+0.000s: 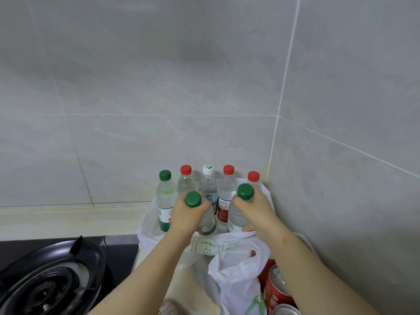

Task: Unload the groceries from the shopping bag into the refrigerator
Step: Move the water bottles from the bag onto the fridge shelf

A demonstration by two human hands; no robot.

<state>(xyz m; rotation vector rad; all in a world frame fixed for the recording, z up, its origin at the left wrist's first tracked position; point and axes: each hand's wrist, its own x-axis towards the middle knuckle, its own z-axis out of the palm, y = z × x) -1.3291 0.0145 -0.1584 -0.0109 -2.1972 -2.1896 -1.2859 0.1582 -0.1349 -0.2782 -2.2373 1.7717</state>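
At lower centre of the frame, your left hand (185, 214) and right hand (256, 212) each have fingers wrapped around a clear, green-capped bottle. Both bottles, left (205, 220) and right (237, 214), sit above the white shopping bag (236, 269) on the bench (68, 221).

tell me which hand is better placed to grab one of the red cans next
Right. The right hand is on the same side as the red cans by the side wall, but its grip is full with a green-capped bottle, as is the left hand.
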